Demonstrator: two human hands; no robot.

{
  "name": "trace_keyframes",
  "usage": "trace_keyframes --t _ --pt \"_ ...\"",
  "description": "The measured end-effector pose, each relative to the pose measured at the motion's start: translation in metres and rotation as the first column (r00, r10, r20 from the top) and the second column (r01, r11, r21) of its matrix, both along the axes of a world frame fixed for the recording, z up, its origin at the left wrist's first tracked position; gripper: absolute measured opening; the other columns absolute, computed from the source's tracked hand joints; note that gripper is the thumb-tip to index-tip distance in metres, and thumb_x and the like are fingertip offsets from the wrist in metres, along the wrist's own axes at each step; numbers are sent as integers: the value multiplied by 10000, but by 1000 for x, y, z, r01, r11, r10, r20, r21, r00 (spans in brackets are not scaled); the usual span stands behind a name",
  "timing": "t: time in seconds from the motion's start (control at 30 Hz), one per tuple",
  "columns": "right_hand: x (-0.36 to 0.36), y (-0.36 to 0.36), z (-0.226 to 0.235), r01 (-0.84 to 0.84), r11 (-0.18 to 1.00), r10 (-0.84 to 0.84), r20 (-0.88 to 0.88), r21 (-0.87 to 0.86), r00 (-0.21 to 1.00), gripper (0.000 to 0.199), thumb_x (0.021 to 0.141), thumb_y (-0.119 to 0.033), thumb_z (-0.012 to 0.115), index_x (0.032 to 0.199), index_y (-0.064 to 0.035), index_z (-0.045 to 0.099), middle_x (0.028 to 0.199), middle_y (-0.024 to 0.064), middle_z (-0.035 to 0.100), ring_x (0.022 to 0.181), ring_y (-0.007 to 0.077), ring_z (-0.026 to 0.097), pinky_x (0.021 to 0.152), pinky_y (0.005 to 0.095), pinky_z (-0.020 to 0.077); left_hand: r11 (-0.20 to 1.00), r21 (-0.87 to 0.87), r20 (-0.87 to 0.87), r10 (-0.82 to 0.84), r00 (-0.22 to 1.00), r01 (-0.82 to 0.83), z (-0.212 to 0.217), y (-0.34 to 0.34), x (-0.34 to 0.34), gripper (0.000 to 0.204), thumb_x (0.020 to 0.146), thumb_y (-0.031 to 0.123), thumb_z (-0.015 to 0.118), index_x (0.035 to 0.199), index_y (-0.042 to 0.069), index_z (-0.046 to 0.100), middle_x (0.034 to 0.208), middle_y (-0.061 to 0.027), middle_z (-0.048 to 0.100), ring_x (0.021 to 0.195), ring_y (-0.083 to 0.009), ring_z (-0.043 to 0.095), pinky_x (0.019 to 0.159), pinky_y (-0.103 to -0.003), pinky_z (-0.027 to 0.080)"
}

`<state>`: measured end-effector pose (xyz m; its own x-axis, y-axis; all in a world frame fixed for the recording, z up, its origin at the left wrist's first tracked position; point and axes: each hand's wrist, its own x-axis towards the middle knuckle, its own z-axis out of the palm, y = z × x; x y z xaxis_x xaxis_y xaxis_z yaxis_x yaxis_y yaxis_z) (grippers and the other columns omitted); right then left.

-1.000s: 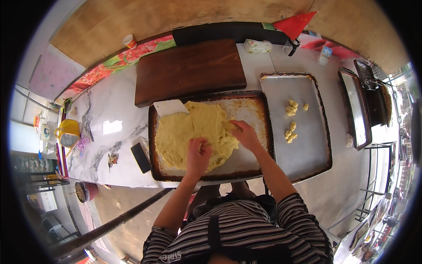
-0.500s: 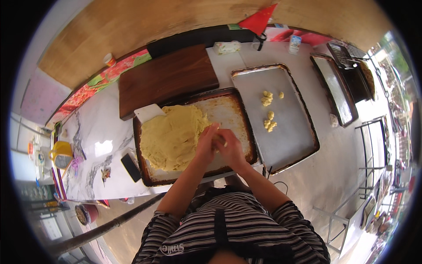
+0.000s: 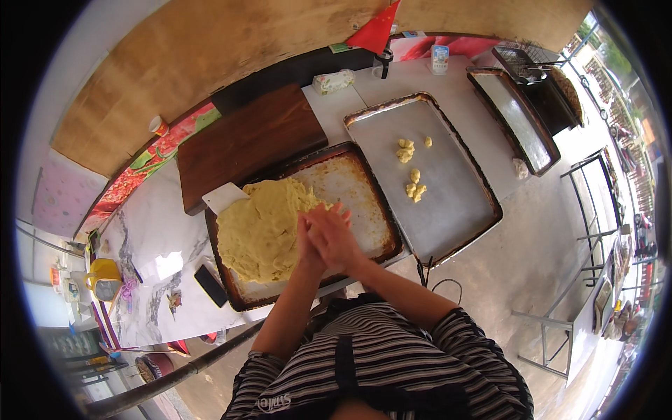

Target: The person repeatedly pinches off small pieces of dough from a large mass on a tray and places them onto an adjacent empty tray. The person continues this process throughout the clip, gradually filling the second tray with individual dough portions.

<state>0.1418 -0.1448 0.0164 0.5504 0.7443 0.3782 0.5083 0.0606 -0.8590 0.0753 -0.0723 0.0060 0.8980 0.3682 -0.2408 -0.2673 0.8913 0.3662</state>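
Observation:
A large mass of yellow dough (image 3: 259, 227) covers the left part of a dark-rimmed baking tray (image 3: 357, 189). Over the dough's right edge, my left hand (image 3: 309, 245) and my right hand (image 3: 334, 234) are pressed together palm to palm, the right lying over the left. The piece of dough between them is now hidden by my fingers; a bit of it showed a moment ago. A white flat scraper (image 3: 224, 198) rests at the dough's far left corner. Several small dough lumps (image 3: 416, 189) lie on a second, grey baking tray (image 3: 455, 210) to the right.
Behind the dough tray lies a dark wooden board (image 3: 252, 140). A phone (image 3: 210, 285) is left of the tray. Along the back stand a tissue pack (image 3: 334, 82), a red flag (image 3: 378, 29) and a carton (image 3: 439, 60). Another tray (image 3: 514, 119) sits far right.
My hands have shifted slightly left and closed over each other, covering the dough piece that showed between them. The whole view has turned a little; the small lumps look unchanged.

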Motion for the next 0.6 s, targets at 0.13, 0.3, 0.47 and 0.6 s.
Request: trace_keyframes --t 0.13,0.3,0.47,0.6 --pt "15 5 -15 -21 1000 20 179 3 984 351 878 -164 529 1192 -8 533 1224 188 536 1109 404 489 1000 482 338 997 -81 -223 -9 975 -9 1 -10 2 633 964 590 294 1418 150 338 1429 -42 407 1277 -223 436 1072 -377 326" --pt "34 11 -8 214 971 -171 314 -109 934 412 908 -222 486 1252 5 486 1271 242 492 1203 418 425 1036 509 309 982 177 -66 -53 996 64 12 -23 5 727 949 636 253 1493 159 183 1509 -47 275 1329 -224 371 1083 -378 306" --pt "-25 -7 9 -156 987 157 -317 29 935 464 966 -232 411 1354 16 355 1326 226 449 1262 429 371 1092 473 248 970 207 -92 153 984 -132 23 10 7 705 960 615 240 1510 189 123 1551 -75 188 1407 -265 240 1127 -377 227" --pt "14 11 16 -76 997 73 -252 -1 965 528 966 -277 378 1395 20 295 1354 256 408 1245 419 363 1070 439 264 941 318 -112 160 981 -118 24 -15 5 653 993 549 237 1504 156 137 1538 -46 214 1381 -197 271 1131 -327 205"
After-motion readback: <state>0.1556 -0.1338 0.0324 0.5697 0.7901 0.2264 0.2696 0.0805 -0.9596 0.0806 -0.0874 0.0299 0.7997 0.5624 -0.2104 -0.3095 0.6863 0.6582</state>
